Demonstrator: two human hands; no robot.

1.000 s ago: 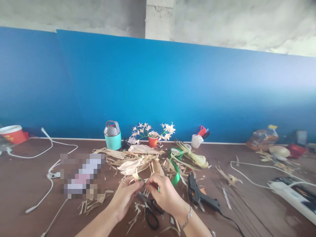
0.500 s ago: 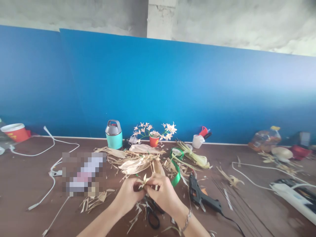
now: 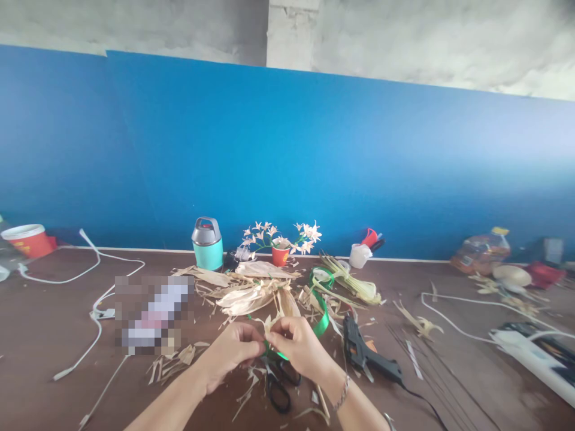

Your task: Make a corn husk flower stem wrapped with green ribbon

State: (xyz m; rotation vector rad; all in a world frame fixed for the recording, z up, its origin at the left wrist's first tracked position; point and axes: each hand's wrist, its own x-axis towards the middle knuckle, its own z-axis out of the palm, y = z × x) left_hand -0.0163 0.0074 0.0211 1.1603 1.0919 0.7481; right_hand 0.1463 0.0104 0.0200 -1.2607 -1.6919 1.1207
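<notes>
My left hand (image 3: 231, 353) and my right hand (image 3: 300, 347) meet above the table, fingertips almost touching. A small pale flower of dried husk (image 3: 268, 325) stands up between them, pinched by my right thumb and fingers. Below its petals shows a narrow green strip (image 3: 282, 355), passing under my right fingers. My left thumb and forefinger are closed at the strip's other end, by the flower's base; the exact grip is partly hidden. Black-handled scissors (image 3: 278, 392) lie beneath my hands, among husk scraps.
Dried husks (image 3: 245, 299) and a roll of green ribbon (image 3: 321, 323) lie ahead. A black glue gun (image 3: 354, 347) with its cord is at right, near thin wires and a power strip (image 3: 530, 359). Behind stand a turquoise container (image 3: 208, 254) and a red cup (image 3: 280, 257) of husk flowers.
The flower has passed from my left fingertips to my right ones, its petals turning upward. The green strip, hidden half a second ago, shows again below my fingers.
</notes>
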